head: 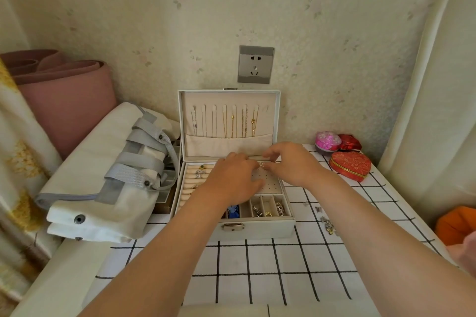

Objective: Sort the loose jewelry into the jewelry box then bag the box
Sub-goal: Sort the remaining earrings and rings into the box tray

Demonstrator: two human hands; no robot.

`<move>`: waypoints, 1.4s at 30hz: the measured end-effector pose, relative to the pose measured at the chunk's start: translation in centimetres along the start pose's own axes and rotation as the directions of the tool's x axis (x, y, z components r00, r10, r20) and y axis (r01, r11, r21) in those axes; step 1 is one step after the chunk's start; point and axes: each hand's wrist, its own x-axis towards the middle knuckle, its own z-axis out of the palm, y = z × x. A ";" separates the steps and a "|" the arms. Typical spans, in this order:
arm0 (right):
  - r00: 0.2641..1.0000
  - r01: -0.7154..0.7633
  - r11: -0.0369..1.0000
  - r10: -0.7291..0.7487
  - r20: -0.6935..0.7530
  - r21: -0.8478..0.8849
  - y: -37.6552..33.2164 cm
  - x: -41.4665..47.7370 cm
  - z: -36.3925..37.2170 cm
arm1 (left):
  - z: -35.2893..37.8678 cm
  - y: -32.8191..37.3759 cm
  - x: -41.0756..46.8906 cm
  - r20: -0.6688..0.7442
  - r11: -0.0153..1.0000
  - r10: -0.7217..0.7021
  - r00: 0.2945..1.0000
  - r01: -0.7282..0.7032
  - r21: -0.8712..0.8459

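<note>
About three loose jewelry pieces lie on the checked cloth, lower right. At centre sits one open jewelry box. My left hand rests on its tray with fingers relaxed, and my right hand pinches one earring. Roughly seven necklaces hang in the lid. One white bag lies at left.

Two hands, one jewelry box, one bag, three trinket boxes, one socket.

A home bedroom — floral wallpaper, a wall socket, a padded headboard beside the checked-cloth table.
</note>
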 end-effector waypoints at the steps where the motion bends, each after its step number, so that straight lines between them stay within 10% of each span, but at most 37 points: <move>1: 1.000 -0.011 0.999 0.011 -0.007 0.045 0.2 -0.2 -0.5 | 0.0 0.3 0.0 -0.010 1.000 0.005 1.000 -0.005 -0.004; 13: 0.994 -0.108 0.993 0.106 0.039 0.050 6.4 -6.6 -4.9 | 1.3 7.3 1.2 -0.142 0.976 0.205 0.969 -0.212 -0.042; 23: 0.968 -0.150 0.989 0.149 0.203 -0.009 11.0 -11.0 -6.3 | 4.8 13.2 1.0 0.056 0.930 0.367 0.929 -0.368 0.017; 42: 0.928 -0.171 0.985 0.169 0.333 -0.021 12.6 -11.8 -6.2 | 7.0 14.6 2.1 0.087 0.948 0.315 0.945 -0.318 0.023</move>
